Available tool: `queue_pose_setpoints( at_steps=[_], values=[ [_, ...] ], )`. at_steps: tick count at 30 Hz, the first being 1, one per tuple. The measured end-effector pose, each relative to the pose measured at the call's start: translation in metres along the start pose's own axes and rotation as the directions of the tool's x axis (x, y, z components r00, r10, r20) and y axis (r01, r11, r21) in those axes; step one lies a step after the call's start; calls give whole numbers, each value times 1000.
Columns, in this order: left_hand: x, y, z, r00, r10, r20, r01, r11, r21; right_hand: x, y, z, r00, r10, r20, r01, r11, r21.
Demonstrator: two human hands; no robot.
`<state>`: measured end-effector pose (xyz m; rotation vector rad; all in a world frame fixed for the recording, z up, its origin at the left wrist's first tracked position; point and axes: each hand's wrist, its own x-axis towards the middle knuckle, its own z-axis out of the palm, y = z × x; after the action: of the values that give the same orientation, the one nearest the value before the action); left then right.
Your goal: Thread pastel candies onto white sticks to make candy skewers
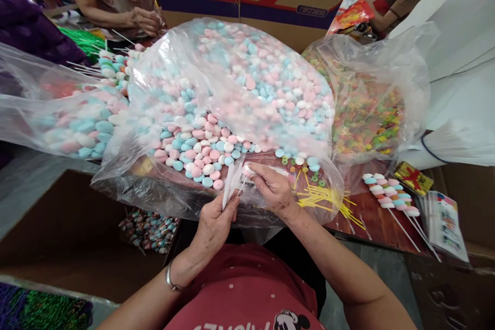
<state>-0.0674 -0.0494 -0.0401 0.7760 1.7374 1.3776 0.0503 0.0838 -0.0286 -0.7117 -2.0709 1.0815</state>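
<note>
My left hand (216, 220) is closed round a bundle of white sticks (231, 184) that point up and away from me. Close beside it, my right hand (275, 190) pinches a small pale candy (247, 169) near the tips of the sticks. Whether a stick passes through this candy I cannot tell. Just beyond both hands, pink, white and blue candies (201, 152) spill from the mouth of a large clear plastic bag (240, 82). Yellow sticks (320, 197) and a few green and yellow candy rings (303, 170) lie to the right of my right hand.
Several finished candy skewers (390, 193) lie on the table at right, beside flat printed packets (448, 224). A second bag (367, 98) holds ring candies. An open cardboard box (73, 237) with wrapped candies stands lower left. Another person's hands (145, 20) are at upper left.
</note>
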Motion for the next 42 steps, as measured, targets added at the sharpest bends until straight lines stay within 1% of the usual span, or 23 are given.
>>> queue_pose_setpoints(
  at_steps=[4, 9, 12, 15, 17, 19, 21, 22, 23, 24, 26, 27, 28, 30, 32, 36, 37, 39, 42],
  values=[
    [-2, -3, 4, 1000, -24, -13, 23, 997, -70, -1, 2, -2, 985, -163, 50, 168, 979, -113],
    [-1, -11, 3, 1000, -15, -17, 13, 991, -129, -3, 2, -6, 965, -253, 66, 261, 948, -181],
    [-2, -13, 4, 1000, -17, -21, 14, 989, -150, -9, 1, -1, 947, -311, 82, 321, 915, -243],
    [-1, -10, 6, 999, -20, -27, 15, 988, -155, -19, -3, 10, 937, -321, 137, 348, 889, -296],
    [1, -6, 8, 1000, -13, -27, 8, 987, -162, -24, -6, 16, 933, -326, 151, 358, 875, -326],
    [4, -4, 10, 1000, -3, -28, -2, 985, -172, -27, -9, 13, 928, -349, 134, 373, 861, -346],
    [6, -3, 12, 1000, -3, -28, -2, 984, -177, -25, -9, 1, 928, -367, 63, 361, 846, -392],
    [7, -4, 13, 1000, -6, -22, 2, 984, -177, -23, -7, -10, 937, -350, 17, 322, 841, -434],
    [7, -5, 14, 1000, -10, -12, 8, 985, -175, -20, -4, -21, 947, -318, -41, 257, 830, -495],
    [7, -6, 14, 1000, -13, 1, 13, 985, -174, -17, -1, -34, 962, -258, -85, 167, 811, -561],
    [6, -8, 15, 999, -22, 33, 27, 984, -177, -11, 8, -57, 993, -75, -88, -6, 726, -687],
    [5, -8, 15, 999, -26, 46, 34, 984, -177, -9, 12, -65, 997, 18, -74, -67, 674, -736],
    [4, -8, 15, 998, -32, 59, 42, 983, -177, -7, 16, -71, 994, 94, -47, -96, 631, -770],
    [2, -8, 14, 996, -40, 81, 54, 983, -178, -6, 22, -77, 981, 194, 9, -106, 574, -812],
    [1, -8, 13, 995, -52, 87, 67, 981, -182, -6, 24, -77, 973, 227, 31, -103, 554, -826],
    [0, -5, 11, 994, -75, 83, 89, 980, -176, -3, 23, -76, 969, 233, -78, -192, 522, -831],
    [0, -4, 11, 993, -78, 86, 91, 981, -169, -1, 21, -77, 967, 240, -83, -198, 508, -838],
    [0, -1, 11, 992, -81, 97, 95, 985, -147, 2, 18, -76, 963, 268, -33, -161, 471, -867],
    [-1, 2, 11, 991, -64, 118, 78, 990, -116, 6, 12, -72, 946, 315, 70, -63, 394, -917]
  ],
)
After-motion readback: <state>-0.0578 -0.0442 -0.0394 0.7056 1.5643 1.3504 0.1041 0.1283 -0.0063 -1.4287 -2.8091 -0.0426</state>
